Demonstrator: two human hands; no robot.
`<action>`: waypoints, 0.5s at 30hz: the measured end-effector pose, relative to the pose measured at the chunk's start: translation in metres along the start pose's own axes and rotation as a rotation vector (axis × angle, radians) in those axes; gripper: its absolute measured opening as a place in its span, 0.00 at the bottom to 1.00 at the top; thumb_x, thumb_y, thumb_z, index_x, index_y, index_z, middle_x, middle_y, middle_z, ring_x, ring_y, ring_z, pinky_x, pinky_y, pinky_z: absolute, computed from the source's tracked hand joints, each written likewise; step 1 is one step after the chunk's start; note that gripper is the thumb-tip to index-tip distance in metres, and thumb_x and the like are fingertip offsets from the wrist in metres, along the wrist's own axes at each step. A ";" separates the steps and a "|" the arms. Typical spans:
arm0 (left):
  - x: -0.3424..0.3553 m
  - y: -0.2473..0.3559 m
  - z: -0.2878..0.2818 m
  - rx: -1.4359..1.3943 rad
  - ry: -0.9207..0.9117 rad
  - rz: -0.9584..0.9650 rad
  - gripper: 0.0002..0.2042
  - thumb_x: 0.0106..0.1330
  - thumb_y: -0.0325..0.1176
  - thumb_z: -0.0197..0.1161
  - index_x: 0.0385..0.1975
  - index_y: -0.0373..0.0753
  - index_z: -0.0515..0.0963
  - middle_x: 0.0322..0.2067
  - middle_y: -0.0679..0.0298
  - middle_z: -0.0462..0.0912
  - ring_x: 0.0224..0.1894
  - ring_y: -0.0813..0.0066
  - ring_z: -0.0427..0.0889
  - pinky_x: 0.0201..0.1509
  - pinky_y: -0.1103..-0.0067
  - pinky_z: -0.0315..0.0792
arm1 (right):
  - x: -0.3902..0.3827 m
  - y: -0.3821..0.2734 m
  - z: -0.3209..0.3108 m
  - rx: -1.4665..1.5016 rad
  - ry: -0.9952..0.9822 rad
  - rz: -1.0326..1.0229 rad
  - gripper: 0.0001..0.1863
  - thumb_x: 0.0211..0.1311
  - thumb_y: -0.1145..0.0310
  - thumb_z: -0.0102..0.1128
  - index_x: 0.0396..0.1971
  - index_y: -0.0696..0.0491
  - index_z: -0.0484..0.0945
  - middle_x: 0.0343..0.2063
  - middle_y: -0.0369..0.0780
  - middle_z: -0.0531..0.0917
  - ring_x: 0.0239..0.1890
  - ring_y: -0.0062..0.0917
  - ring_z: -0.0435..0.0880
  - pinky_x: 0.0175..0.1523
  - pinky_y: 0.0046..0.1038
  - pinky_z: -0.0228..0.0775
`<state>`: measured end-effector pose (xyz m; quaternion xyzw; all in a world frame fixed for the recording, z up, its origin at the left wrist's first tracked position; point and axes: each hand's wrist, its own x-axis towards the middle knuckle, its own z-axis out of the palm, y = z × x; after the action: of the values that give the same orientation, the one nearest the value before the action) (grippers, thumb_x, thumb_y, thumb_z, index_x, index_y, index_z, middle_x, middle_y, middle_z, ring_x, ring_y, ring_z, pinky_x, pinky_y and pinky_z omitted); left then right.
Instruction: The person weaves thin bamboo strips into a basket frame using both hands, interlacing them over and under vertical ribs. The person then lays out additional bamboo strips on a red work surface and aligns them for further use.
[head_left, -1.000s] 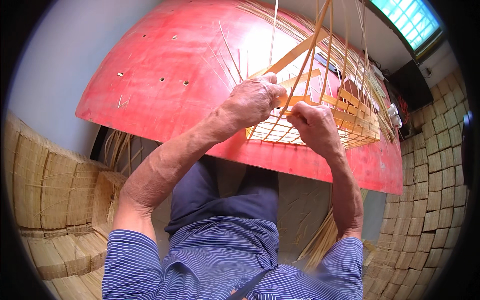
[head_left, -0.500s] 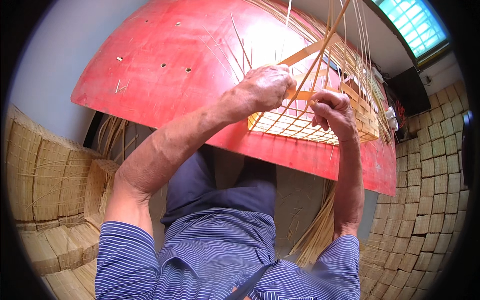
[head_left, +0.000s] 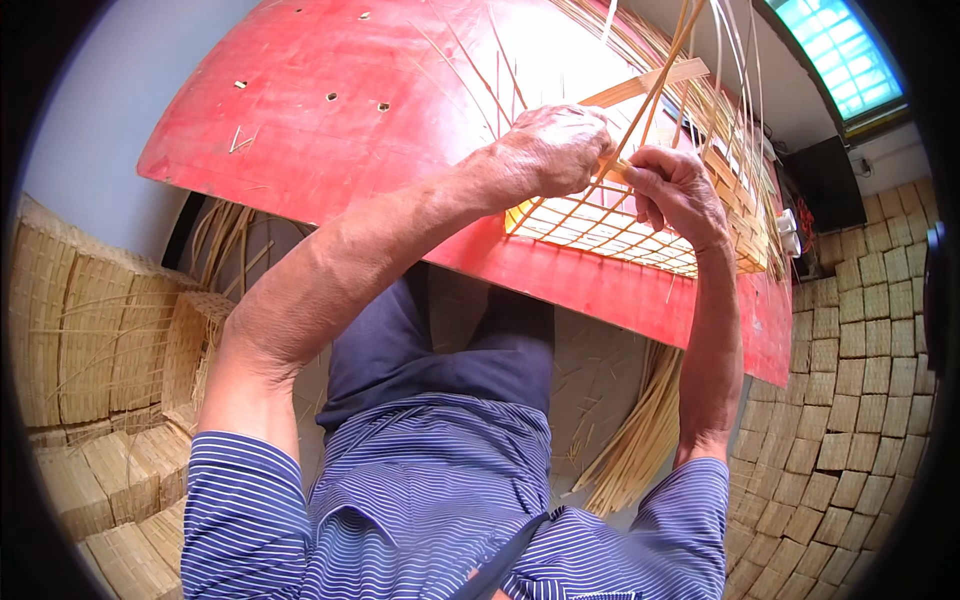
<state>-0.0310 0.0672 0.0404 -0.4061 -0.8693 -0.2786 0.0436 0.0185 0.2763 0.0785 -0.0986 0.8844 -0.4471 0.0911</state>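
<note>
Half-woven bamboo basket (head_left: 620, 238): interior partly hidden; stretches lengthwise left to right, stakes (head_left: 683, 30) pointing up; strip (head_left: 617, 168) clamped in left hand (head_left: 558, 148), pinched in right hand (head_left: 682, 192)

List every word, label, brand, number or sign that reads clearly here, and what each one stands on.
None: no readable text on the red tabletop, the woven basket or the striped shirt.
Too small to tell: whether the white object by the table's right edge carries any print.
</note>
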 end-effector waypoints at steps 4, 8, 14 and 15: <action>-0.004 -0.005 0.001 -0.047 0.046 0.026 0.07 0.63 0.29 0.60 0.37 0.39 0.84 0.37 0.57 0.79 0.46 0.57 0.81 0.53 0.63 0.73 | 0.000 -0.001 -0.002 0.005 -0.012 -0.041 0.09 0.68 0.67 0.61 0.30 0.57 0.80 0.13 0.33 0.76 0.12 0.12 0.72 0.17 0.16 0.62; -0.003 -0.008 0.004 -0.049 0.051 0.030 0.07 0.64 0.30 0.61 0.37 0.39 0.84 0.37 0.56 0.79 0.45 0.57 0.81 0.53 0.63 0.73 | 0.000 -0.008 0.004 -0.125 0.014 -0.002 0.12 0.66 0.66 0.64 0.24 0.56 0.79 0.13 0.32 0.76 0.14 0.13 0.75 0.18 0.19 0.65; -0.002 -0.013 0.008 -0.102 0.069 0.066 0.06 0.64 0.29 0.62 0.36 0.39 0.84 0.36 0.58 0.78 0.45 0.58 0.80 0.52 0.64 0.73 | 0.000 -0.007 0.014 -0.235 0.143 -0.014 0.14 0.64 0.67 0.65 0.21 0.57 0.78 0.13 0.32 0.76 0.19 0.14 0.82 0.21 0.20 0.70; -0.002 -0.011 0.007 -0.104 0.060 0.059 0.05 0.64 0.29 0.62 0.36 0.39 0.84 0.36 0.58 0.78 0.45 0.59 0.80 0.52 0.64 0.73 | 0.000 -0.008 0.014 -0.243 0.146 0.001 0.14 0.63 0.67 0.65 0.21 0.57 0.78 0.13 0.32 0.76 0.19 0.14 0.82 0.21 0.20 0.70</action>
<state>-0.0362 0.0636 0.0292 -0.4245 -0.8396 -0.3340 0.0568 0.0227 0.2608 0.0762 -0.0759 0.9362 -0.3428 0.0141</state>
